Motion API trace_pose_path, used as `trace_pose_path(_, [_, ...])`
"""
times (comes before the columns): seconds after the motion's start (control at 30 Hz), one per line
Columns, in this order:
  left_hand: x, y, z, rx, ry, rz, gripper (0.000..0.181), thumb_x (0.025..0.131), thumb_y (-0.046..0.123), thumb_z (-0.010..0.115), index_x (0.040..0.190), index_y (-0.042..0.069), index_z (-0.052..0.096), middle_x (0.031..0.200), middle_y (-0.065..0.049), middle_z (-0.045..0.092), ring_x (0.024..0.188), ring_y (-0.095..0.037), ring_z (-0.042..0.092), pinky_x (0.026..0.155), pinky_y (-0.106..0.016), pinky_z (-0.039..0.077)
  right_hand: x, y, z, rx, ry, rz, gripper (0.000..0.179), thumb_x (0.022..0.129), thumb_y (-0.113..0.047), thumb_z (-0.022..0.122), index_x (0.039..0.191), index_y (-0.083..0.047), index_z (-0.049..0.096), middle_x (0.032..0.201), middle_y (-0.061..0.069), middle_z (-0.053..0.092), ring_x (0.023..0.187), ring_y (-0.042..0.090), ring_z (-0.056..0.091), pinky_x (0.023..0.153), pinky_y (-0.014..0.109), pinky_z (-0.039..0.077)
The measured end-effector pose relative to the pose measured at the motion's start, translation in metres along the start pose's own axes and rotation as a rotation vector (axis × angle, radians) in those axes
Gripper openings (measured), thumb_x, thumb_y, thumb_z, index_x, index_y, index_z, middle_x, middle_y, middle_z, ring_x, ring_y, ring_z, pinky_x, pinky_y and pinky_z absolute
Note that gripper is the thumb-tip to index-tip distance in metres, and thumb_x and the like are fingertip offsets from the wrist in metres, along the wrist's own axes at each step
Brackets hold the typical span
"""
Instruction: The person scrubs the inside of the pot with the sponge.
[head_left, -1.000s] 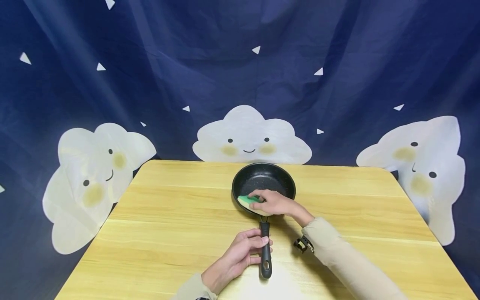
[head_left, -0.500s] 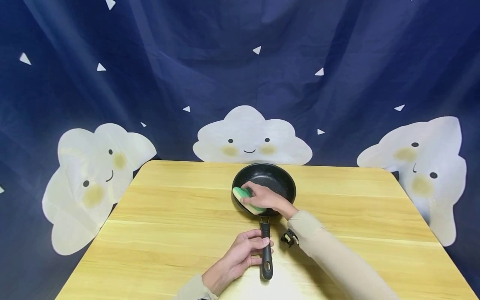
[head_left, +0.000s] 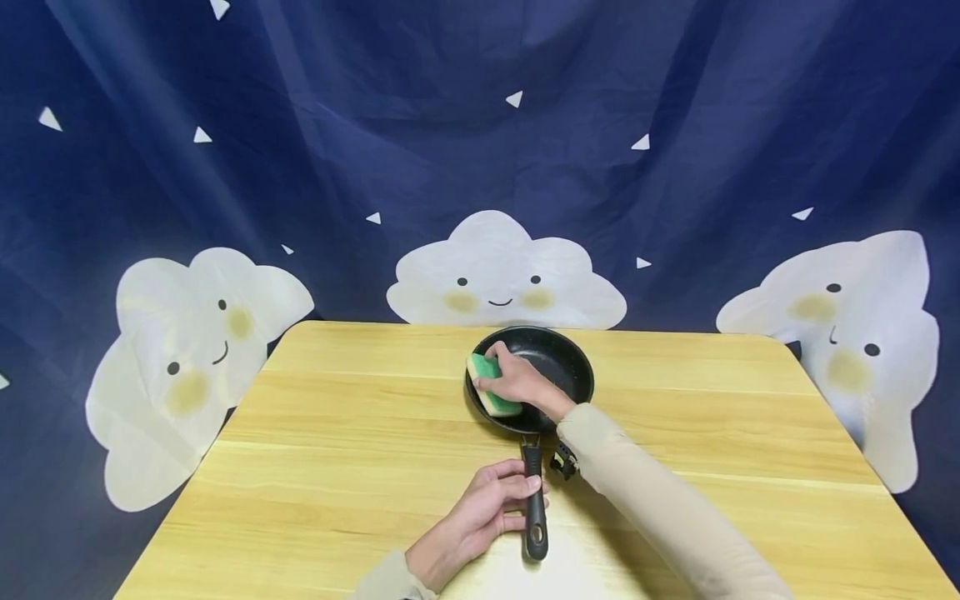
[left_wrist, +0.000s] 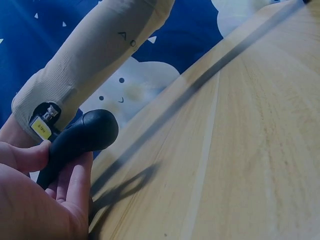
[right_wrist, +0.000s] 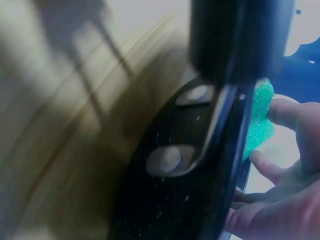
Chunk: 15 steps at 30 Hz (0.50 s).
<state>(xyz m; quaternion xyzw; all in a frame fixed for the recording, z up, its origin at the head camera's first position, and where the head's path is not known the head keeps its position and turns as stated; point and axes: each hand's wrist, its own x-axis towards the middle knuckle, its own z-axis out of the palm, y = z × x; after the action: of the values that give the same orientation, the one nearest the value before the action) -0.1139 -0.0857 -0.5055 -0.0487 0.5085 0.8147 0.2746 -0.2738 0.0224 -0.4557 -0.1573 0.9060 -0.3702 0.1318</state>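
A black frying pan lies on the wooden table, its handle pointing toward me. My left hand grips that handle, thumb on top and fingers beneath; the left wrist view shows the handle's rounded end sticking out past the thumb. Inside the pan, my right hand holds a green and cream sponge against the left inner wall. In the right wrist view the green face of the sponge shows behind the rim, with fingertips on it. Part of the sponge is hidden under the hand.
The wooden table stretches out around the pan on both sides. Behind it hangs a dark blue curtain printed with white clouds. A small black device sits at the right cuff, beside the handle.
My right hand has slid the sponge from the pan's near side up along its left wall, turning it more upright. The left hand keeps its hold on the handle.
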Motion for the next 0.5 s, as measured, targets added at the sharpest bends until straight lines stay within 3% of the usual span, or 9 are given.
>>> trace_pose_path(0.27, [-0.001, -0.001, 0.001, -0.008, -0.018, -0.003, 0.017, 0.095, 0.007, 0.069, 0.11, 0.005, 0.063, 0.099, -0.007, 0.073, 0.083, -0.017, 0.069, 0.07, -0.037, 0.058, 0.011, 0.004, 0.002, -0.186, 0.117, -0.017, 0.052, 0.098, -0.033, 0.072, 0.137, -0.016, 0.044, 0.114, 0.021, 0.05, 0.096, 0.034, 0.051, 0.076, 0.042, 0.046])
trace_pose_path(0.5, [-0.001, -0.001, 0.002, 0.0, 0.002, 0.007, 0.017, 0.094, 0.005, 0.069, 0.11, 0.004, 0.064, 0.094, -0.006, 0.073, 0.079, -0.016, 0.069, 0.068, -0.036, 0.058, 0.016, 0.012, 0.001, -0.293, 0.174, -0.027, 0.055, 0.096, -0.033, 0.074, 0.14, -0.019, 0.043, 0.114, 0.019, 0.045, 0.097, 0.035, 0.046, 0.07, 0.043, 0.047])
